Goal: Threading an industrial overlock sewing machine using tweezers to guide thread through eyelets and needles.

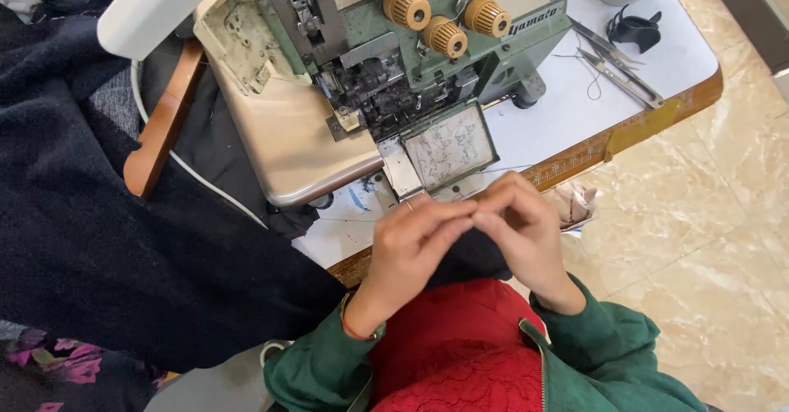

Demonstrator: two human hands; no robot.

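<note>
My left hand [411, 243] and my right hand [522, 227] meet fingertip to fingertip just in front of the table edge, both pinching a piece of dark cloth [468, 256] that hangs between them over my red top. A green overlock sewing machine [411, 59] with tan tension knobs stands just beyond my hands. A large dark fabric [107, 223] drapes over the left side of the table and down past its edge.
On the white table top [559, 108], scissors and thread snips [616, 63] lie at the far right beside a black clip-like object [634, 30]. A tape rule runs along the wooden front edge [575, 159]. Beige tiled floor [699, 239] lies to the right.
</note>
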